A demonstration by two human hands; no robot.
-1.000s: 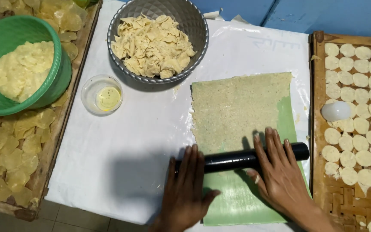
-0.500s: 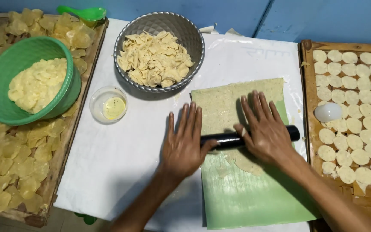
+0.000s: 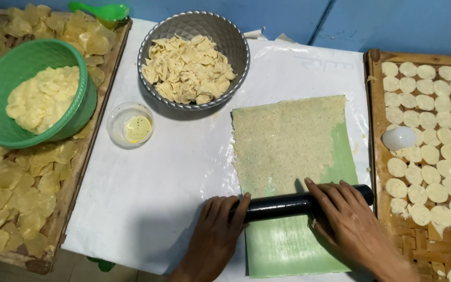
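A black rolling pin (image 3: 283, 204) lies across the near part of a green sheet (image 3: 293, 245) that carries a thin layer of pale rolled dough (image 3: 283, 141). My left hand (image 3: 214, 237) rests flat on the pin's left end, fingers spread. My right hand (image 3: 346, 219) presses flat on its right half. The dough covers the far part of the sheet; the near part under and behind the pin shows bare green.
A metal bowl of dough scraps (image 3: 193, 60) and a small glass dish of oil (image 3: 130, 125) stand on the white plastic cover (image 3: 147, 188). A green bowl of dough (image 3: 32, 99) sits on a left tray of translucent chips (image 3: 22, 183). A woven tray of round cut discs (image 3: 434, 146) lies right.
The rolling pin and both hands went away from me half a second ago and have now come back toward me over the sheet's near part. The camera view shifted slightly.
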